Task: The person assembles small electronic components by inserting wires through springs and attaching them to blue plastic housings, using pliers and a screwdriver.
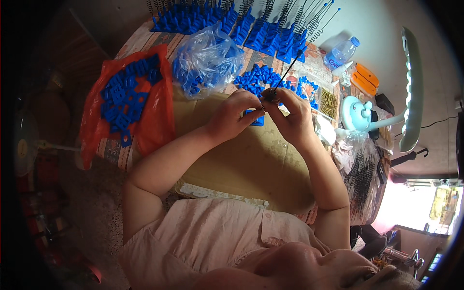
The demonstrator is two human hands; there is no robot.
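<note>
My right hand (pixel 292 113) is closed, thumb and fingers pinching a thin dark rod (pixel 289 69) near its thicker lower end. The rod slants up and to the right. Close against it, my left hand (pixel 237 113) has thumb and fingertips pinched together at the rod's lower end. What lies between those fingertips is too small to make out. A flat blue plastic piece (pixel 258 121) lies on the cardboard (pixel 232 154) just below my hands, partly covered by the left fingers. Beyond the hands is a pile of small blue plastic parts (pixel 258 77).
A red bag (pixel 164 104) with blue square pieces lies at left, beside a clear bag (pixel 208 60) of blue parts. Blue bases (pixel 263 41) with dark coil springs line the back. At right are brass-coloured screws (pixel 328 104), a bottle (pixel 340 53) and a desk lamp (pixel 355 113).
</note>
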